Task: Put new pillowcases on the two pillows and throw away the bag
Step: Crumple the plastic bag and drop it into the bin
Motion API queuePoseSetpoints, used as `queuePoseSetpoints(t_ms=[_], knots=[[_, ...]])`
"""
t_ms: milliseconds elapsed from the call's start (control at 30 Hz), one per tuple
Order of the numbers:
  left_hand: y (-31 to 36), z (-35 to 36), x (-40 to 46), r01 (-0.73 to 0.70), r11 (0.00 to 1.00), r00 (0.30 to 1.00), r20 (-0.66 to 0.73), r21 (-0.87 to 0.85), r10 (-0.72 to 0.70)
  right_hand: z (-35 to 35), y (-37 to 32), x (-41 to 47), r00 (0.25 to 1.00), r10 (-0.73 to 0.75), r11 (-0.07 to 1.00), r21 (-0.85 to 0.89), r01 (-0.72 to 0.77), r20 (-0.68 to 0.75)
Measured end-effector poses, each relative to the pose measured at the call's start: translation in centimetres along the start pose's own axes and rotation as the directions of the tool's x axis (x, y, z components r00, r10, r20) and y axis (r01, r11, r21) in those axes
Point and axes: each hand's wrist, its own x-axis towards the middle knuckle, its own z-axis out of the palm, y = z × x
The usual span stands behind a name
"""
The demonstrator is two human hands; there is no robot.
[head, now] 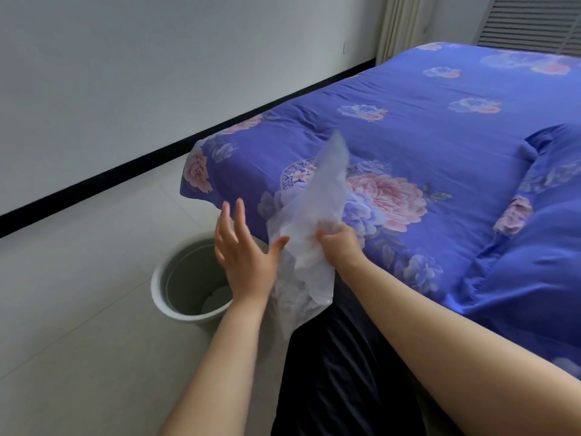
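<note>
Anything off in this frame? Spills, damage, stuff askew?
Nothing stands out. The right hand grips the crumpled clear bag beside the bed; the left hand is open next to it, above the bin on the floor. The bin is upright with something pale inside.

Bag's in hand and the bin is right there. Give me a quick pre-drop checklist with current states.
1. Bag held: ok. The right hand grips the clear plastic bag.
2. Left hand free: ok, open beside the bag.
3. Bin open: ok, no lid, some white items inside.
4. Bag over the bin: not ok, it hangs to the bin's right by the bed.
5. Bag empty: cannot tell.
</note>
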Motion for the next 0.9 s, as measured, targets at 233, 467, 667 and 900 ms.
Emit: queuePoseSetpoints(t_ms=[233, 467, 667, 900], knots=[[-0.2, -4.9, 9.3, -0.195, 0.98, 0.913, 0.37, 0.028, 0.171, 3.2, 0.1, -1.5, 0.81, -0.387, 0.313, -0.764, 0.564, 0.44], [-4.3, -5.2, 11.3, 0.038, 0.999, 0.396, 0.918, -0.013, -0.003, 5.7, -1.2, -2.0, 0.597, -0.363, 0.165, -0.582, 0.797, 0.715], [-4.6, -5.0, 11.2, 0.225, 0.974, 0.38, 0.921, -0.003, -0.085, 6.5, 0.0, -0.8, 0.72, -0.562, 0.571, -0.439, 0.694, 0.407], [-7.7, -7.2, 12.9, 0.137, 0.931, 0.984, 0.064, 0.338, -0.168, 6.0, 0.1, 1.1, 0.934, -0.308, 0.85, -0.389, 0.356, 0.181]])
